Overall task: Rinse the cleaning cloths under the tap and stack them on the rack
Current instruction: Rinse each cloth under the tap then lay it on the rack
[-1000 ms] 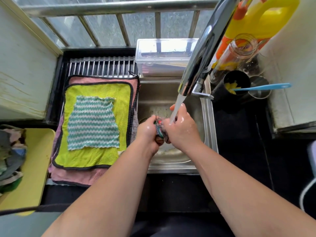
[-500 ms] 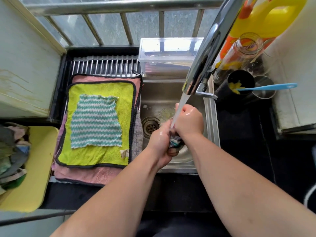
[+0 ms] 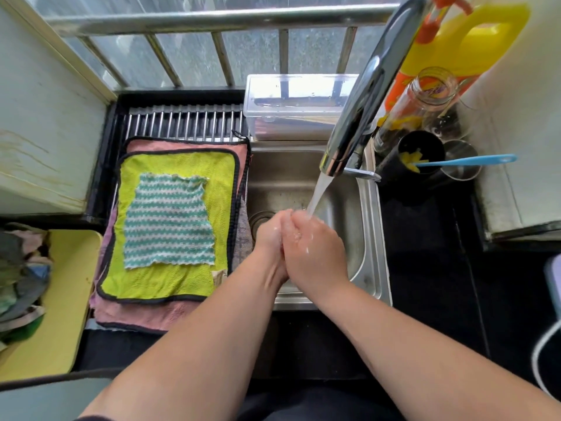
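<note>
Left hand (image 3: pixel 271 235) and right hand (image 3: pixel 312 244) are pressed together under the tap (image 3: pixel 364 95), presumably for rinsing. Whether a cloth is held cannot be told.

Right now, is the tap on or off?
On. A water stream falls from the tap spout onto the right hand, pressed against the left hand over the sink.

Glossy chrome metal tap (image 3: pixel 373 86), brushed steel sink (image 3: pixel 372 253), fluffy yellow-green cloth (image 3: pixel 170 278), clear plastic box (image 3: pixel 291 95), shiny metal-rod rack (image 3: pixel 182 123)
</note>
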